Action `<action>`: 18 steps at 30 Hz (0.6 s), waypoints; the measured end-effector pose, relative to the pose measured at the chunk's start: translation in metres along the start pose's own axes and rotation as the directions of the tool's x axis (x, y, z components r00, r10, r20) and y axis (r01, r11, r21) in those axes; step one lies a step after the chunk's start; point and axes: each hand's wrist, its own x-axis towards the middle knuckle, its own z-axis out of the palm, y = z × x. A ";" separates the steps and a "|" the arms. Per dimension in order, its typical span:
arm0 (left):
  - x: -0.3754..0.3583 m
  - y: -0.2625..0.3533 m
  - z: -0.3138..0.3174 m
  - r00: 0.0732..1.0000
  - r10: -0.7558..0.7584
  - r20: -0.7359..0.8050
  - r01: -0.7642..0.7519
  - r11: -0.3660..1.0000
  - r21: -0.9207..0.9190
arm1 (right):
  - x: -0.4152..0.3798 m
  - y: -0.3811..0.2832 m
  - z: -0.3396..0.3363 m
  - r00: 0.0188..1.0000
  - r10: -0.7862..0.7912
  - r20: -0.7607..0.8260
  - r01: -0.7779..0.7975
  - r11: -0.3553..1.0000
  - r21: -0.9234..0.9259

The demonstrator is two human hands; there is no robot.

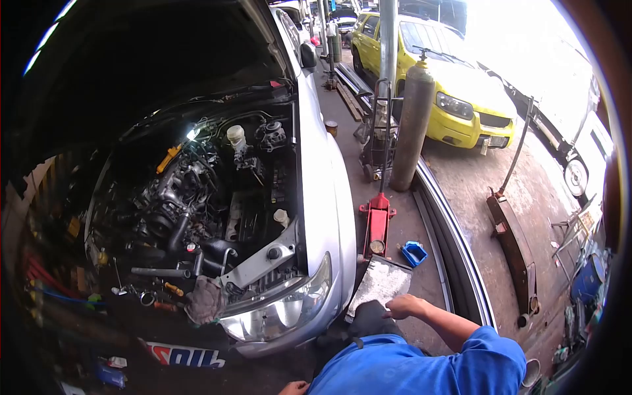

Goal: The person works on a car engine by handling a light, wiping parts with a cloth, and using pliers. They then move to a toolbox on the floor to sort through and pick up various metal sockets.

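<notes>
My right hand [404, 307] hangs beside my dark trouser leg, its fingers curled in. Whatever may be inside them is hidden. Just beyond it lies a flat board with a worn white top [379, 284]. Only the back of my left hand [295, 388] shows at the bottom edge, low in front of the car; its fingers are out of sight. To the left stands a silver car [332, 197] with its hood raised and engine [172, 197] exposed. A lit orange work lamp [170, 158] rests over the engine. A grey rag [205, 300] drapes over the front crossmember beside the headlight [283, 309].
A red floor jack [377, 227] and a blue plastic container [414, 253] sit past the board. Behind them rises a tall gas cylinder [413, 125] near long metal rails [454, 230]. A yellow car [454, 99] and a brown long jack [513, 253] are to the right.
</notes>
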 end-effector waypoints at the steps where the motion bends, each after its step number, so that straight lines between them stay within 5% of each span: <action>1: -0.006 -0.007 0.004 1.000 -0.020 -0.004 0.019 1.000 -0.021 | 0.009 -0.008 -0.008 0.999 -0.034 -0.010 0.034 0.999 -0.018; 5: -0.001 -0.046 0.020 0.953 -0.127 -0.276 0.141 0.989 0.034 | 0.057 -0.085 -0.039 0.967 -0.212 -0.138 0.197 0.974 -0.114; 6: -0.007 -0.049 0.023 0.917 -0.143 -0.371 0.173 0.984 0.048 | 0.078 -0.102 -0.030 0.908 -0.307 -0.285 0.281 0.951 -0.128; 10: 0.002 -0.083 0.028 0.930 -0.160 -0.332 0.237 0.949 0.207 | 0.028 -0.179 -0.036 0.667 -0.519 -0.534 0.563 0.821 -0.095; 13: -0.037 -0.089 0.044 0.952 -0.230 -0.201 0.253 0.962 0.098 | -0.021 -0.169 0.001 0.697 -0.505 -0.510 0.704 0.620 0.348; 15: -0.042 -0.086 0.053 0.950 -0.252 -0.182 0.266 0.962 0.056 | -0.022 -0.127 0.066 0.846 -0.402 -0.350 0.531 0.697 0.482; 18: -0.041 -0.077 0.053 0.942 -0.276 -0.193 0.278 0.960 -0.019 | -0.041 -0.040 0.179 0.993 -0.103 -0.062 0.119 0.902 0.416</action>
